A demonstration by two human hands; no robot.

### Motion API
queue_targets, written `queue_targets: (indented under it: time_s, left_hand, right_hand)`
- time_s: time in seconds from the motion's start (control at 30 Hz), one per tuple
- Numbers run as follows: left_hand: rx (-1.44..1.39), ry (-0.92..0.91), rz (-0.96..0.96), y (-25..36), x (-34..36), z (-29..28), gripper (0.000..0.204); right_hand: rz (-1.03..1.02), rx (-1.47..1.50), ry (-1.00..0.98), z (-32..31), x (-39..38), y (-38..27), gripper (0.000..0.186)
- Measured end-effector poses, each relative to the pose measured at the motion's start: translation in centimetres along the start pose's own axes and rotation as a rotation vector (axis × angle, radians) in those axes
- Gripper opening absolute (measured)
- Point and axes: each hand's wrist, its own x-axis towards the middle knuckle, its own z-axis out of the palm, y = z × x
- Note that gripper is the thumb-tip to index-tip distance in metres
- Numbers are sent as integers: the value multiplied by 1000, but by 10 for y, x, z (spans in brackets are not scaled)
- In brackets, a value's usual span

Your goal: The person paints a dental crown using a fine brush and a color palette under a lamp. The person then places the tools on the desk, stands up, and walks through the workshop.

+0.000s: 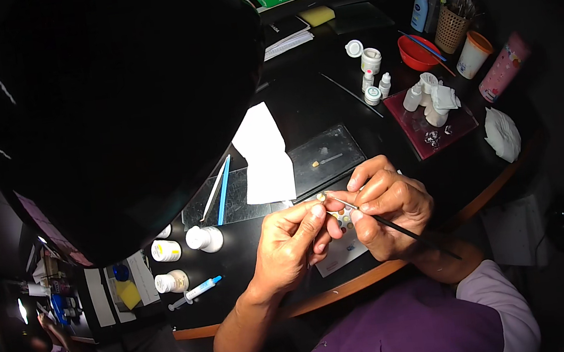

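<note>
Between the fingertips of my left hand (290,243) is a small pale, tooth-like piece (321,197). My right hand (393,203) grips a thin brush (410,232) with a dark handle, its tip close to that piece; whether they touch cannot be made out. Beneath my hands, a white card with coloured spots (339,261) is partly hidden. Just beyond lies a dark glass plate (337,143), bearing a small stick with a yellowish end (326,161). A folded white paper towel (268,167) rests left of it.
A large black shape (122,118) fills the upper left. White jars (204,239) and a syringe (196,292) stand and lie left of my hands. Rightward are a dark red tray (415,134) with bottles, a red bowl (416,62) and a wicker brush holder (450,30).
</note>
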Motion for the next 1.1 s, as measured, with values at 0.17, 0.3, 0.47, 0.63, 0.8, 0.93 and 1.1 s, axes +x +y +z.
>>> queue_targets:
  time_s: [0.17,0.3,0.47,0.63,0.8,0.93,1.1]
  left_hand:
    - [20,16,20,-3,1,1,34]
    - [-1,-10,49,-3,1,1,35]
    - [233,82,115,-4,0,5,29]
    - [1071,245,708,0,8,1,20]
    - [1278,288,788,6,13,-11,23]
    - [1284,284,777,4,16,-14,21]
    - [1288,281,773,1,19,-15,20]
  right_hand:
    - [31,3,15,3,-1,-2,18]
    - [51,18,21,4,-2,-1,19]
    - [63,18,1,0,-5,-1,21]
    - [22,106,33,-9,-8,-1,17]
    - [74,134,67,-11,-10,3,17]
    - [73,137,65,-11,-9,3,17]
    - [67,113,33,-10,-8,5,20]
